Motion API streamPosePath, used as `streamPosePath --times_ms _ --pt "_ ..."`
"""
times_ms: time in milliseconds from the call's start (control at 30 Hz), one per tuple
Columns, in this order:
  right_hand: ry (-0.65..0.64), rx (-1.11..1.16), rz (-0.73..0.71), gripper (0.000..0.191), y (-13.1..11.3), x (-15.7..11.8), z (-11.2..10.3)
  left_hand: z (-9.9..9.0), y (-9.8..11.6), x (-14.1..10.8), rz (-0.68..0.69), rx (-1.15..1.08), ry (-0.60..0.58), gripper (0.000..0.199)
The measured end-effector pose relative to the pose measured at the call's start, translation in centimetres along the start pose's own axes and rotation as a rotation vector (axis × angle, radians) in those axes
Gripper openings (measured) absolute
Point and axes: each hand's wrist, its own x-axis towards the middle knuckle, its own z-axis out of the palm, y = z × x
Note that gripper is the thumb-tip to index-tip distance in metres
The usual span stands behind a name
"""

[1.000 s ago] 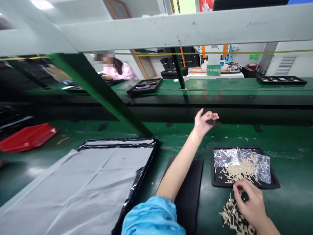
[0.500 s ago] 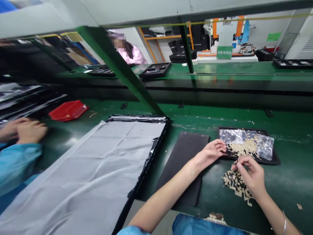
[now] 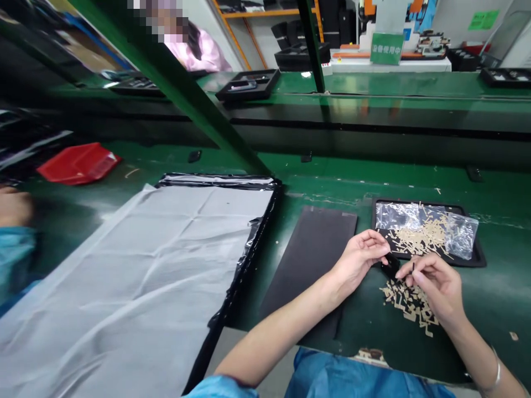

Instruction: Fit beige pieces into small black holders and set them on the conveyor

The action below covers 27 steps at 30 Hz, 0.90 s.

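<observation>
A small glossy black piece (image 3: 390, 266) is between my two hands, above a pile of tan and black bits (image 3: 410, 303). My left hand (image 3: 365, 247) is closed, with thumb and fingertips pinching the black piece by its upper left edge. My right hand (image 3: 437, 284) is closed too, its fingertips at the piece's right side. A tiny black strip (image 3: 413, 267) shows between the right thumb and fingers; its kind cannot be made out. Just behind the hands lies a black tray (image 3: 477, 257) with a clear plastic bag (image 3: 461, 235) and many tan slivers (image 3: 425, 235).
Left of my forearm lies a flat black sheet (image 3: 311, 249). Beyond it is a large tray under a white sheet (image 3: 166, 265). A red bin (image 3: 78, 163) and another person's hand (image 3: 14, 207) are at far left. A green post (image 3: 178, 88) slants across the bench.
The view has tilted down and shifted slightly. My left hand, earlier with loosely spread fingers beside the tray, now pinches the glossy black piece. My right hand stays over the pile.
</observation>
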Motion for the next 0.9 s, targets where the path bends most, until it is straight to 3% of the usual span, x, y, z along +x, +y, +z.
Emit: streamPosePath --times_ms 133,233,333,467,633,767,900 --pt "-0.084 -0.284 -0.233 0.012 -0.3 -0.1 0.5 -0.2 0.0 0.2 -0.03 -0.046 0.047 0.032" --pt "-0.107 -0.388 -0.43 0.024 -0.2 -0.1 0.7 0.0 0.1 0.0 -0.081 -0.022 0.015 0.034" --pt "-0.093 -0.477 -0.522 0.03 -0.1 -0.1 0.7 0.4 -0.2 -0.3 -0.147 0.004 -0.06 0.035" --pt "-0.012 -0.424 -0.447 0.028 0.0 -0.1 0.5 0.7 -0.8 -0.7 -0.2 0.098 -0.186 0.037" --pt "0.071 -0.26 -0.25 0.021 -0.4 -0.2 0.4 0.9 -0.8 -1.0 -0.179 0.299 -0.186 0.033" --pt "0.142 -0.199 -0.127 0.015 -0.8 -0.1 0.3 1.0 -0.7 -1.3 -0.265 0.274 -0.248 0.04" --pt "0.17 -0.184 -0.119 0.012 -0.9 0.0 0.2 1.1 -0.7 -1.3 -0.291 0.196 -0.243 0.045"
